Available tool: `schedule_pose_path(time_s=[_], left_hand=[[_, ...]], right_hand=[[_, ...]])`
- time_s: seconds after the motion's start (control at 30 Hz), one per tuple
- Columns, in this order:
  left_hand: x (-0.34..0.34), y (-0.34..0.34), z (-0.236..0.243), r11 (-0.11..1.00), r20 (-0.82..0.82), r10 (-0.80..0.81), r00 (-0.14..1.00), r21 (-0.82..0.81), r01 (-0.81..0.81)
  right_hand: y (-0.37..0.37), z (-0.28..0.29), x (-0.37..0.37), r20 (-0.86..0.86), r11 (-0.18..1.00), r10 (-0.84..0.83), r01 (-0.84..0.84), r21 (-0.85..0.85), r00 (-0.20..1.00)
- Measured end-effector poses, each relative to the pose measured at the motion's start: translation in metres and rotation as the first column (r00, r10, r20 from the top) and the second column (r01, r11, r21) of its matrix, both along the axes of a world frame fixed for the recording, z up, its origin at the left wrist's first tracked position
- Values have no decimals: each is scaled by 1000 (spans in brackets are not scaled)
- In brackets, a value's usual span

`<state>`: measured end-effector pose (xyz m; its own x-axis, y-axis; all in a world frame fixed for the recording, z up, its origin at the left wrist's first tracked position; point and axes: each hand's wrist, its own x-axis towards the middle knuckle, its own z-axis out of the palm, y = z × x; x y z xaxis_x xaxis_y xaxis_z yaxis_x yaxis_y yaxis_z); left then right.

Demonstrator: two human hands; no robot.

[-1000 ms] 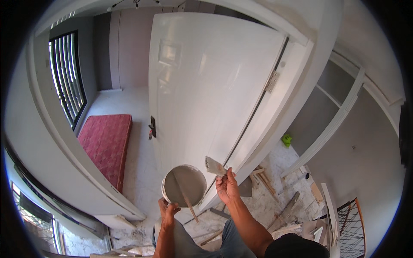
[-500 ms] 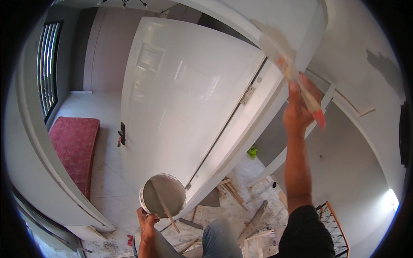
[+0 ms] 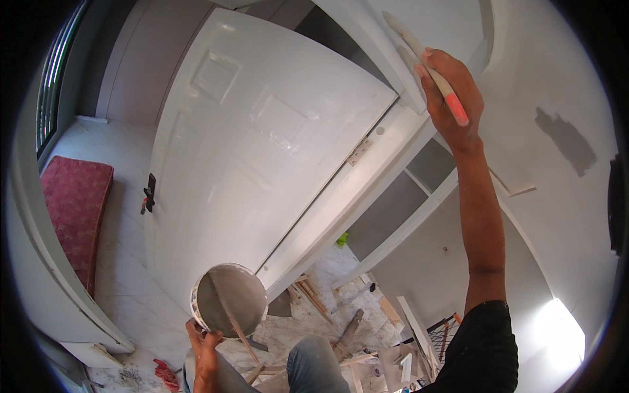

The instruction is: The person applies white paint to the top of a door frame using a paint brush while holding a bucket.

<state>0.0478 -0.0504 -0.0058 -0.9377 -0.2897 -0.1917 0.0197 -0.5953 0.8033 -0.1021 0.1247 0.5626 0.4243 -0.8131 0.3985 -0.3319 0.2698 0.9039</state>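
My right hand (image 3: 455, 101) is raised at the upper right, wrapped round a paintbrush (image 3: 445, 88) with a pale handle and red end; its bristle end lies against or very near the white trim above the doorway (image 3: 357, 29), partly hidden. My left hand (image 3: 203, 337) grips a round white bucket (image 3: 232, 288) at its lower-left rim. The bucket holds grey paint and a wooden stick (image 3: 236, 318) resting across it. An open white panelled door (image 3: 262, 164) with a black handle stands in front of me, hinged on the right to a white frame (image 3: 370, 177).
A red mattress (image 3: 72, 209) lies in the room at left. Scattered timber (image 3: 311, 298), boards and debris cover the floor below, with red cloth (image 3: 167, 373) at lower left. A railing (image 3: 442, 334) is at lower right. Grey patches (image 3: 563, 141) mark the right wall.
My right hand has risen from beside the bucket to the trim at upper right with the brush. The bucket sits further left in view, and the view has tilted upward.
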Motion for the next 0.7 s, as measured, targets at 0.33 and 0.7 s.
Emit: schedule_pose_path(time_s=[0.33,0.7], left_hand=[[0,1,5,999,-45,30,999,35,-29],[0,0,4,998,-47,46,998,49,-44]], right_hand=[[-15,11,-5,-40,996,-46,48,72,998],[-19,18,-13,-68,993,-78,84,88,995]])
